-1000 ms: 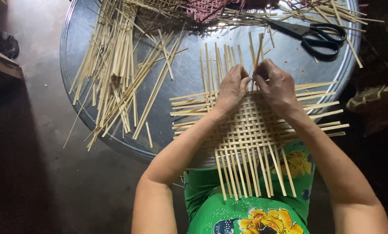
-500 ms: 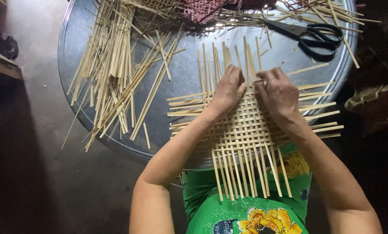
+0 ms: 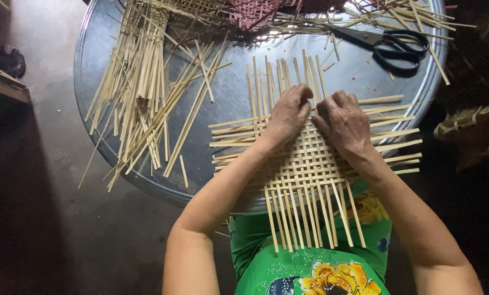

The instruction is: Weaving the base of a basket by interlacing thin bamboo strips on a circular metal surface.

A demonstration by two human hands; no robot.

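On the woven bamboo mat [image 3: 310, 164], left hand [image 3: 288, 116] and right hand [image 3: 344, 123], grips curled, fingertips pressing its strips.

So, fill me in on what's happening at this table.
A person is weaving a flat mat of pale bamboo strips on a round metal tray. Both the left hand and right hand press on its far edge. A pile of loose strips lies to the left, with black scissors beyond.
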